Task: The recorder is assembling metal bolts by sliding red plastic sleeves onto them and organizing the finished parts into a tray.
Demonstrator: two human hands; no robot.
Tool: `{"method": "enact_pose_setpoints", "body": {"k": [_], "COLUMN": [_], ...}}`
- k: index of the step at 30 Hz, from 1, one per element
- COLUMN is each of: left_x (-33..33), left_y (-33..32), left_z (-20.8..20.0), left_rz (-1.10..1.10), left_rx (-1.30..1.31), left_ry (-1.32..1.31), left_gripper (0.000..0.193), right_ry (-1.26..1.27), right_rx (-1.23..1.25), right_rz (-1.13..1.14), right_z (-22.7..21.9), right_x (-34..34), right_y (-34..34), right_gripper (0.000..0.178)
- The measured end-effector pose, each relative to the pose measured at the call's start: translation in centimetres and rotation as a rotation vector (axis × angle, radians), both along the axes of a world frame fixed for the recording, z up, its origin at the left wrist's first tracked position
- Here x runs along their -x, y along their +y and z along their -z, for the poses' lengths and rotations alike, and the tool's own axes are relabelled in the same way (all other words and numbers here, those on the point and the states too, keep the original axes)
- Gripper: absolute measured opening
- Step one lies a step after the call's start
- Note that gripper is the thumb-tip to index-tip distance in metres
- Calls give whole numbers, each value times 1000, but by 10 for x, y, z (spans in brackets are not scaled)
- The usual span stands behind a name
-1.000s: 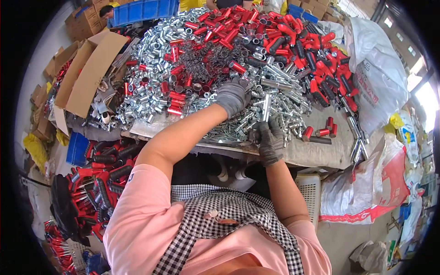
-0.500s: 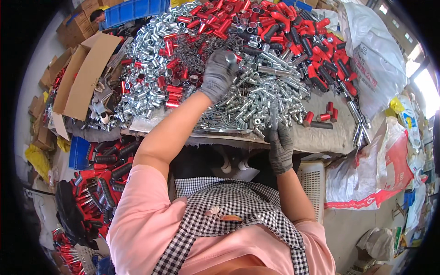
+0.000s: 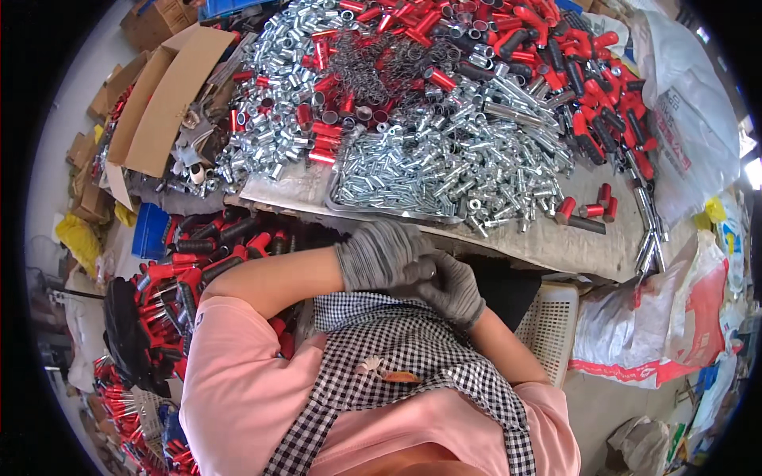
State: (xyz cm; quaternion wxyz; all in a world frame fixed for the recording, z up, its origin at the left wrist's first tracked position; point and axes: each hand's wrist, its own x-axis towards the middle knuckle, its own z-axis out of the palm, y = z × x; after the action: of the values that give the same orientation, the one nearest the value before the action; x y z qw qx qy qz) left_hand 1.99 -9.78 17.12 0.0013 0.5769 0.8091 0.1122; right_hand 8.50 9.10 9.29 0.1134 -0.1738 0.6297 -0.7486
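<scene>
"Where are those gloved hands?"

"Just off the counter's near edge, the left hand close against the right hand."

"Gripping anything?"

"Fingers mostly hidden from here; open, closed or holding something, I can't tell."

"And the metal pins?"

"Heaped in a tray along the counter's near edge. Red cylinders lie toward its right end."

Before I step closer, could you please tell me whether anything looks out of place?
A few red cylinders and a dark rod look stray: they lie apart on the table, right of the heaped silver parts.
</scene>
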Motion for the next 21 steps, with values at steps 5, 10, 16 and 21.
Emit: {"method": "enact_pose_setpoints", "body": {"k": [5, 10, 16, 21], "left_x": [-2, 18, 60, 62], "left_y": [16, 21, 45, 36], "left_z": [-1, 23, 65, 76], "left_rz": [13, -297, -943, -845], "left_rx": [-517, -595, -111, -433], "left_ry": [-928, -602, -32, 43], "left_gripper": [85, 86, 65, 42], "right_ry": [-246, -6, 47, 35], "right_rx": [547, 380, 285, 131], "right_rz": [-249, 19, 173, 163], "right_z": [34, 17, -21, -23], "right_x": [-1, -5, -14, -18], "right_y": [6, 30, 43, 48], "right_gripper": [80, 73, 42, 39]}}
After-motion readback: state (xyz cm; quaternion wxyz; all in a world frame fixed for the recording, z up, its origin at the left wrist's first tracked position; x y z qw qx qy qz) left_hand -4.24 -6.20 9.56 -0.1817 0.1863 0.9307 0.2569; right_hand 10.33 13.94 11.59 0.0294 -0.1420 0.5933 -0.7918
